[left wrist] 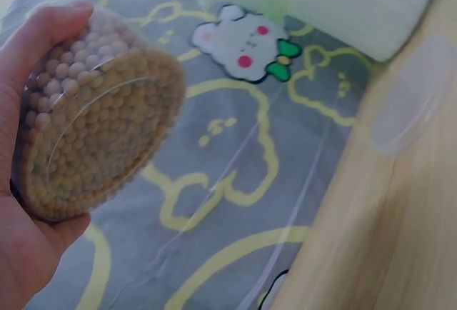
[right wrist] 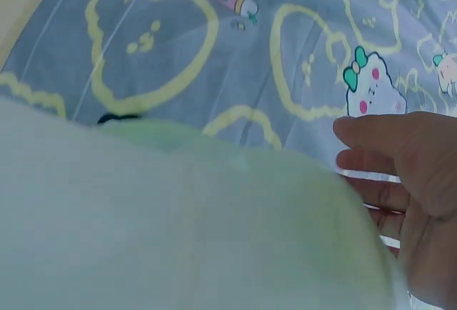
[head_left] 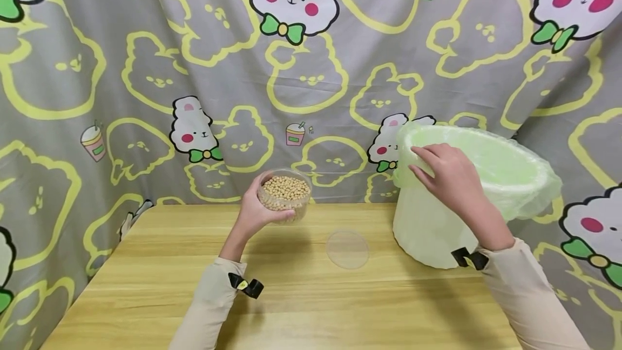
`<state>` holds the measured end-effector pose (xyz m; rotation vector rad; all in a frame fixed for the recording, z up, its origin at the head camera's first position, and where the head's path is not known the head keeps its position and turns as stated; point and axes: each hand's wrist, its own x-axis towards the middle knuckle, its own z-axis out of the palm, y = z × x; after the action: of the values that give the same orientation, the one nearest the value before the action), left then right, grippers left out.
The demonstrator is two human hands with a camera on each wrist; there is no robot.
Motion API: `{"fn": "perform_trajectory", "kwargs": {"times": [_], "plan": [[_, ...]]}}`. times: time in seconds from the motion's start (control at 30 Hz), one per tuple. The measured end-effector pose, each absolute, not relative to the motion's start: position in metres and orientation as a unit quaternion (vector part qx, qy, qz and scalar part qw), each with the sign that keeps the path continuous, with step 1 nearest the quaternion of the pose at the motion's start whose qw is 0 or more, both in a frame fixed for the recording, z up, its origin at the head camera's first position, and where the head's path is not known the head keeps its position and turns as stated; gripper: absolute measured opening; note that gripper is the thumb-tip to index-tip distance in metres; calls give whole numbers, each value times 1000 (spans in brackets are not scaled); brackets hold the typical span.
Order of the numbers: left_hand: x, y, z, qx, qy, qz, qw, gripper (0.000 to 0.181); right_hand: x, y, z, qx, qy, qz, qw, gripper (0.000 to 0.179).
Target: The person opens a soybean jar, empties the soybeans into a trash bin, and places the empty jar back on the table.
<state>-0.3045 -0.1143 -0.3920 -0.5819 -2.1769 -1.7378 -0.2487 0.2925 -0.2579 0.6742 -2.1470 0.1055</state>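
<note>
My left hand [head_left: 254, 210] grips a clear round plastic tub [head_left: 300, 210] above the table, fingers and thumb wrapped around its side. Pale yellow soybeans [head_left: 285, 188] fill it, and the left wrist view shows them through the tub's bottom [left wrist: 107, 131]. On the right stands a whitish bin [head_left: 421, 226] with a thin light green plastic bag [head_left: 536, 201] folded over its rim. My right hand [head_left: 449, 174] is over the bin's near left rim, fingers loosely extended. In the right wrist view, that hand [right wrist: 428, 203] is beside the rim; whether fingertips touch the bag cannot be made out.
A flat clear round lid [head_left: 347, 249] lies on the wooden table [head_left: 311, 307], between the tub and the bin. Behind the table hangs a grey curtain [head_left: 233, 85] with cartoon prints. Black straps [head_left: 245, 285] are on both wrists.
</note>
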Motion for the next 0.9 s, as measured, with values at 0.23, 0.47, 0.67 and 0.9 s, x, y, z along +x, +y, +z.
{"fn": "perform_trajectory", "kwargs": {"times": [0.23, 0.47, 0.67, 0.9], "plan": [[-308, -89, -365, -187, -778, -581, 149, 108, -237, 313, -265, 222, -870, -4, 441, 15], [-311, -55, -321, -191, -787, -573, 126, 109, -237, 316, -272, 214, -869, 1, 446, 33], [-321, -20, -283, -212, -766, -598, 101, 108, -239, 317, -275, 217, -866, 13, 451, 29], [-337, 21, -254, -228, -790, -559, 109, 120, -238, 319, -276, 220, -862, 17, 457, 30]]}}
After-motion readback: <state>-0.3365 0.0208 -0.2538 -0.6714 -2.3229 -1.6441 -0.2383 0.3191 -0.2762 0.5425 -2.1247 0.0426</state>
